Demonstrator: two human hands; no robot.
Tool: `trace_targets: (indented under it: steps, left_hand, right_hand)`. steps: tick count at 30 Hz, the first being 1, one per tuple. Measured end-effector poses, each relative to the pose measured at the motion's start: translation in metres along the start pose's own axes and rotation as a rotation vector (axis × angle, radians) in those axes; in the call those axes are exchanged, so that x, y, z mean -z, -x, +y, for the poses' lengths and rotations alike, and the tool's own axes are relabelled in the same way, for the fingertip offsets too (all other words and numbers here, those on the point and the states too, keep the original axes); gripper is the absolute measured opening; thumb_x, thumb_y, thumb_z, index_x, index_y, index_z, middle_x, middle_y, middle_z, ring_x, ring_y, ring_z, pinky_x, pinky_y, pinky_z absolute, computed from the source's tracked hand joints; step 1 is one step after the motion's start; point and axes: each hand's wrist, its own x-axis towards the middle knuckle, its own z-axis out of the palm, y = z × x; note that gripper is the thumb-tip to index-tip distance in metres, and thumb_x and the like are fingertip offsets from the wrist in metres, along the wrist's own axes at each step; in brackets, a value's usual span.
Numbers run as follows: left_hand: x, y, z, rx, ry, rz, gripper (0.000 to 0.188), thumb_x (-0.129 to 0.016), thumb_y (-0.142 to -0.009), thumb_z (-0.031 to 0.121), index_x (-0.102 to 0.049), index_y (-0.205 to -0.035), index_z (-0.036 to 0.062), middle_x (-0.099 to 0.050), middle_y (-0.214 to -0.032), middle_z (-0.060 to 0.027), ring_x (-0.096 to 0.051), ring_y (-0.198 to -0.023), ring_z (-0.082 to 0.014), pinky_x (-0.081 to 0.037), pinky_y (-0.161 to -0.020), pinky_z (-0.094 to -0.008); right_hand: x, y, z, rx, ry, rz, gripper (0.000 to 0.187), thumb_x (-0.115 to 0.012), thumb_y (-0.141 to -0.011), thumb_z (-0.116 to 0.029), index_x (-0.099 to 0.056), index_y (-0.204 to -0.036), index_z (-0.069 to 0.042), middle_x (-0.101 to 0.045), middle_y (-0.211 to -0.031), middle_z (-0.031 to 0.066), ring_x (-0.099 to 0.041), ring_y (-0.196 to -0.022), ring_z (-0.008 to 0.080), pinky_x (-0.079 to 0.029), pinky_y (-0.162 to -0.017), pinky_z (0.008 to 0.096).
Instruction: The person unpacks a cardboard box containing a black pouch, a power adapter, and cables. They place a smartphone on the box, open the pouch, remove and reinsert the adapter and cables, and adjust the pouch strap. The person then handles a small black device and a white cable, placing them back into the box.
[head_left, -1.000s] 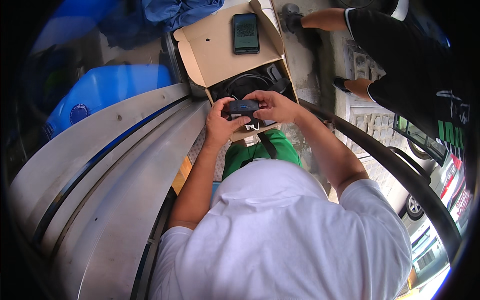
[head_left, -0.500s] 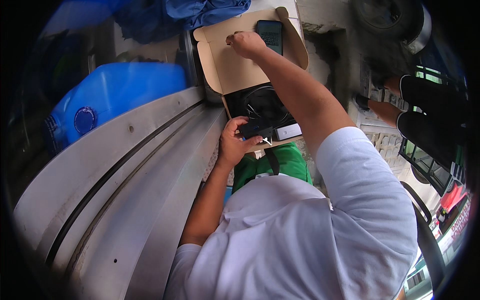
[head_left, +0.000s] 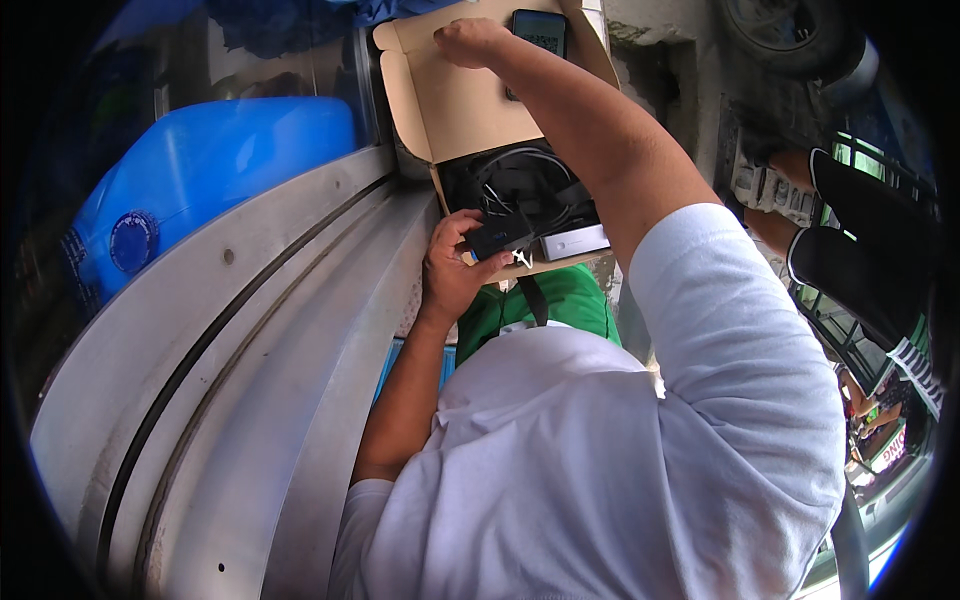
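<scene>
Gripping a black device (head_left: 498, 234) low over the near edge of an open cardboard box (head_left: 565, 264), the left hand (head_left: 455, 268) has its fingers to one side and its thumb underneath, a hold that seems to leave most of the casing exposed. Keeping it so close to the body probably steadies it, and anything slipping would likely land in the box. A short white strip (head_left: 522, 259) dangles beside the thumb.

The right hand (head_left: 472, 43) is stretched out over the lid (head_left: 475, 115), fingers curled narrow; from where I stand I can't tell whether anything is pinched in them. Folded back flat, the lid makes a handy pale tray, which may be why the phone (head_left: 545, 35) lies there face up, screen lit, partly behind the forearm.

Inside the box, a dark cable (head_left: 530, 160) sits in loops, presumably to stop it tangling, and a small white box (head_left: 575, 242) fits against the near wall, out of the way. Green shorts (head_left: 590, 310) come right up to that wall; what carries the box, I can't make out.
</scene>
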Motion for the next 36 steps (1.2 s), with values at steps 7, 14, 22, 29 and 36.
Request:
trace_targets:
  steps: [7,14,22,29,36]
  left_hand:
    - [0.000,0.000,0.008,-0.034,-0.212,0.004,0.051,-0.089,-0.072,0.002,-0.058,-0.113,0.0015,-0.055,-0.132,-0.0155,-0.063,-0.111,-0.0205,-0.058,-0.091,-0.0332]
    - [-0.004,-0.007,0.017,-0.143,-0.358,0.024,0.053,-0.092,-0.067,0.009,-0.061,-0.109,0.0053,-0.062,-0.124,-0.0150,-0.064,-0.109,-0.0273,-0.056,-0.090,-0.0361]
    - [0.001,-0.012,0.036,-0.366,-0.456,-0.084,0.049,-0.091,-0.072,0.012,-0.061,-0.110,0.0060,-0.062,-0.127,-0.0136,-0.065,-0.107,-0.0215,-0.058,-0.085,-0.0330]
    - [-0.001,-0.013,0.049,-0.391,-0.518,-0.175,0.051,-0.091,-0.072,0.013,-0.062,-0.113,0.0050,-0.064,-0.126,-0.0111,-0.066,-0.104,-0.0200,-0.057,-0.084,-0.0314]
    - [-0.007,-0.014,0.056,-0.309,-0.564,-0.213,0.051,-0.091,-0.073,0.014,-0.064,-0.115,0.0053,-0.071,-0.111,-0.0087,-0.068,-0.097,-0.0169,-0.055,-0.086,-0.0319]
  right_hand:
    - [0.025,0.027,-0.012,-0.070,-0.236,0.029,0.020,-0.062,-0.088,-0.019,-0.068,-0.102,-0.006,-0.073,-0.096,0.0122,-0.071,-0.092,0.0318,-0.056,-0.080,0.0436]
    - [0.059,0.150,-0.050,-0.214,-1.117,0.218,0.019,-0.075,-0.085,-0.015,-0.071,-0.100,-0.004,-0.073,-0.089,0.0069,-0.069,-0.080,0.0158,-0.055,-0.076,0.0312]
    - [0.084,0.287,-0.083,-0.277,-1.273,0.200,0.016,-0.068,-0.092,0.001,-0.068,-0.108,0.000,-0.069,-0.094,0.0018,-0.065,-0.088,0.0092,-0.053,-0.082,0.0250]
    - [0.092,0.346,-0.105,-0.208,-1.085,0.298,0.012,-0.067,-0.090,-0.002,-0.071,-0.102,-0.003,-0.072,-0.092,0.0081,-0.070,-0.083,0.0170,-0.055,-0.077,0.0300]
    - [0.087,0.363,-0.121,-0.054,-0.567,0.431,0.017,-0.071,-0.085,-0.002,-0.070,-0.103,-0.004,-0.070,-0.090,0.0098,-0.069,-0.083,0.0249,-0.055,-0.074,0.0336]
